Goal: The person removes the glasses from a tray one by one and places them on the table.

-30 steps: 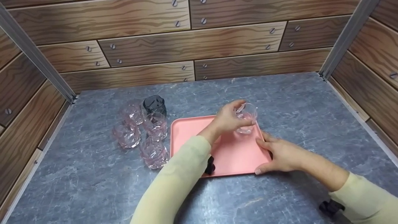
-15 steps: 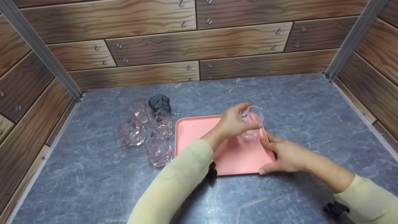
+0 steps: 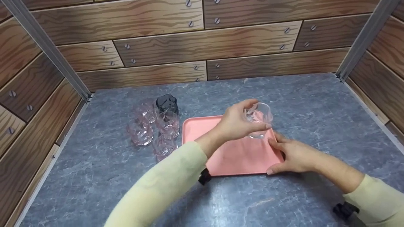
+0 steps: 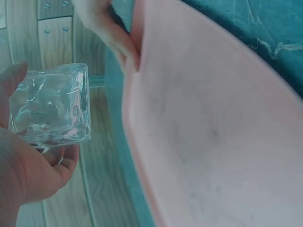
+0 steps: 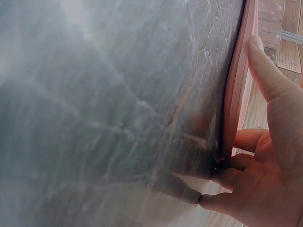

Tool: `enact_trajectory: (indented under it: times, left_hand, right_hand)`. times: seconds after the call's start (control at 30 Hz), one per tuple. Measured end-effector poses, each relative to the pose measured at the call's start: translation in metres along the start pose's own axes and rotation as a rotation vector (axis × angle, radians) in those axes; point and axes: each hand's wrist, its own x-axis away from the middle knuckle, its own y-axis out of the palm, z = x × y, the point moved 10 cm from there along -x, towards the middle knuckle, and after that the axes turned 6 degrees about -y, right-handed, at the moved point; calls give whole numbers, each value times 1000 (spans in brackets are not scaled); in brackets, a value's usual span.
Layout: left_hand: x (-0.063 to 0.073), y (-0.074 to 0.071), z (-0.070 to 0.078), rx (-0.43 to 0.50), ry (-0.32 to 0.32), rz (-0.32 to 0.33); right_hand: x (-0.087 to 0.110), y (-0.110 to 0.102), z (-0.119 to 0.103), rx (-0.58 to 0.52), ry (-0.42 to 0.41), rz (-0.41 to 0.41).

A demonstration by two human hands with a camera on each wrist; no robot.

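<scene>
My left hand point(image 3: 235, 122) grips a clear faceted drinking glass point(image 3: 260, 114), thumb on one side and fingers on the other. The glass is over the far right corner of a pink rectangular tray point(image 3: 243, 157); in the left wrist view a gap shows between its base and the tray. At the tray's right side, my right hand point(image 3: 298, 156) holds the rim near the front corner. Its thumb lies at the front edge, and in the right wrist view other fingers point(image 5: 227, 176) reach beneath the tray.
Several pinkish clear glasses point(image 3: 141, 134) stand close together left of the tray, with a dark grey glass point(image 3: 167, 104) behind them. The grey marbled tabletop point(image 3: 240, 201) is bounded by wood-patterned walls point(image 3: 164, 50) and metal corner posts.
The head view has shifted, so everything sits further right in it. The glass dips slightly over the tray, then rises a little. The right hand keeps its hold on the tray.
</scene>
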Motion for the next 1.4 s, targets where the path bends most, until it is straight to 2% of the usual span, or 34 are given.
enact_trajectory:
  times: [0.33,0.53,0.67,0.8,0.97,1.2,1.4]
  left_hand:
    - [32,-61,20,128,22,74]
    - [51,-97,24,152,45,98]
    - [65,-122,20,161,53,122]
    - [80,-144,12,186,51,143]
    - [99,-170,-4,169,41,177]
    - [129,-205,-33,125,12,263]
    - [155,-232,-64,116,-54,316]
  right_hand:
    - [-4,-4,1,10,21,-8]
    - [-2,-4,2,23,5,4]
    - [0,-4,2,21,-20,24]
    - [1,-2,2,18,-24,27]
    - [1,-2,3,27,-21,29]
    - [-2,-1,2,28,-17,20]
    - [-4,-2,-1,23,-22,18]
